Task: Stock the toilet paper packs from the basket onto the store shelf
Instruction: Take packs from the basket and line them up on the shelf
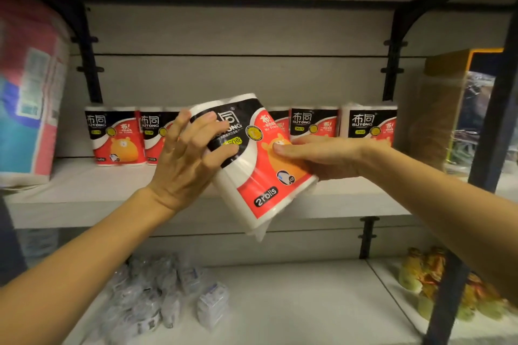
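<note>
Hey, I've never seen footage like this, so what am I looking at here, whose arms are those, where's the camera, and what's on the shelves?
There is no machine here. One camera sits on a person's head and looks forward and down, so both arms are that person's own. The left hand and right hand grip one tilted two-roll toilet paper pack in front of a store shelf. At the back of that shelf stands a row of matching packs. A large pink and blue package stands at the left. On the lower shelf lie small clear-wrapped items and yellow-green packets.
</note>
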### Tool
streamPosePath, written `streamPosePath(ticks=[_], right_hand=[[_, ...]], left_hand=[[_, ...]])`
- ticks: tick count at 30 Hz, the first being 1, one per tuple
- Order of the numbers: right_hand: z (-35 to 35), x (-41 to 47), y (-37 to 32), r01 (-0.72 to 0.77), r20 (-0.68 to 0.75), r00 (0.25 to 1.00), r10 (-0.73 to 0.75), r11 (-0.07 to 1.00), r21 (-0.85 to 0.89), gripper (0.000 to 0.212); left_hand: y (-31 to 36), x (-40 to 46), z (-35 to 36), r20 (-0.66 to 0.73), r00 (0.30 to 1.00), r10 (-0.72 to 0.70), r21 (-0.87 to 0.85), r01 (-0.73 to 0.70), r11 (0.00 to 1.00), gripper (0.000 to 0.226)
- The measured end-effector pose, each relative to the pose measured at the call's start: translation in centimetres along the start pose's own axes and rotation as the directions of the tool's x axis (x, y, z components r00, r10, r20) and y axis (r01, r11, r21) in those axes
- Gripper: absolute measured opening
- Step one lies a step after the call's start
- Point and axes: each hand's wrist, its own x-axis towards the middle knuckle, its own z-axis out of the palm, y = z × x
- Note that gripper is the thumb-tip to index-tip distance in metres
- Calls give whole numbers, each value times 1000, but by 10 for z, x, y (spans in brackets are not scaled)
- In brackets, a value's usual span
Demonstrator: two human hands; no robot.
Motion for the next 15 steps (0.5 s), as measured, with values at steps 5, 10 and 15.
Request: streamPosePath(ticks=[5,10,15], right_hand=[[0,6,-4,119,-151,983,-107,991,69,59],[-8,6,-14,201,-254,949,-187,979,30,59],[-33,5,-15,223,-178,961,-212,973,49,53]], left_hand=[[-2,1,3,1,999,54,-59,-53,997,55],[-1,10,10,-36,997,72,-88,-75,993,41],[10,22,24,-23,999,-30,-49,29,998,47]])
